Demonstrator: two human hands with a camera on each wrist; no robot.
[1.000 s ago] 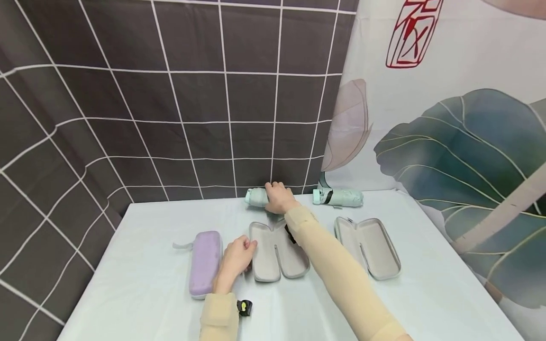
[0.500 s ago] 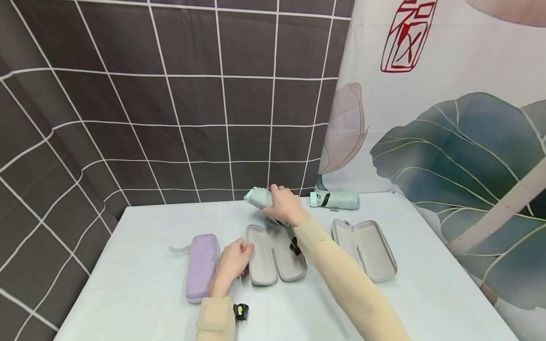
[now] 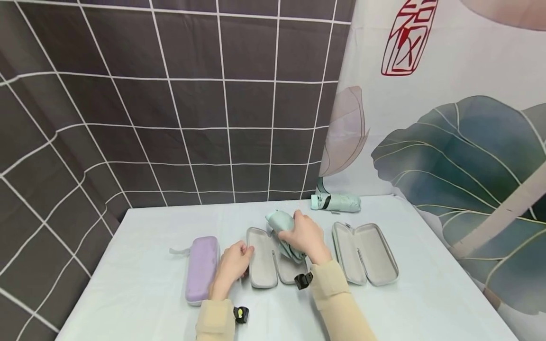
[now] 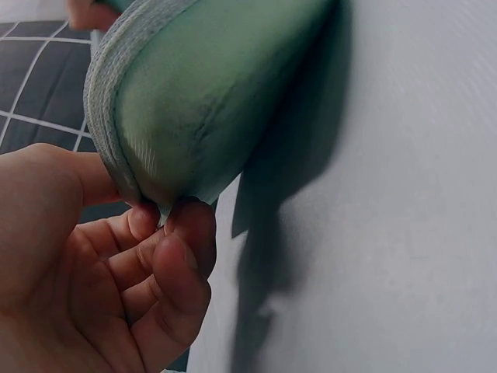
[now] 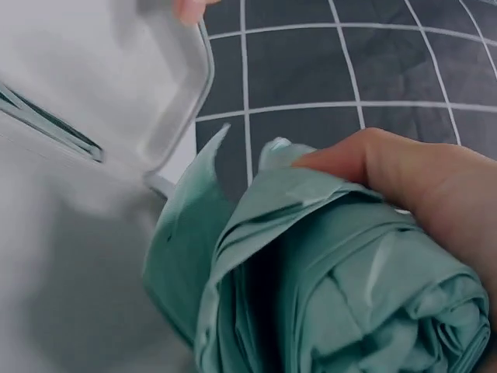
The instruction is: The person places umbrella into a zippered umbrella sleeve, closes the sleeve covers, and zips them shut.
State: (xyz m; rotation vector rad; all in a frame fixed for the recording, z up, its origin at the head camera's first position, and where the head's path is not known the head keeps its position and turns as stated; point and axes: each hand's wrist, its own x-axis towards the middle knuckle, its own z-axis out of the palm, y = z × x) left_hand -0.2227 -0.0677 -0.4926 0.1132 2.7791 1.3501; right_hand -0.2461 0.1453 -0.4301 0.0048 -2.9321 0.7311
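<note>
My right hand [image 3: 308,237] grips a mint-green folded umbrella [image 3: 279,220] over an open zip case [image 3: 262,271] with a pale grey lining. In the right wrist view, the loose folds of the umbrella [image 5: 365,264] bunch below the thumb, and the case's lining [image 5: 62,225] lies to the left. My left hand [image 3: 233,261] is at the case's left edge. The left wrist view shows this hand [image 4: 116,264] pinching the end of the case's green outer shell [image 4: 194,101], just beside the zip.
A closed purple zip case [image 3: 202,270] with a wrist strap lies left of my left hand. To the right is another open grey-lined case [image 3: 377,253]. Behind it, a second mint folded umbrella [image 3: 344,202] lies near the far edge of the white-covered table [image 3: 141,279].
My right hand has lifted the umbrella from the table's far edge and brought it nearer, over the middle open case. My left hand has stayed at that case's edge.
</note>
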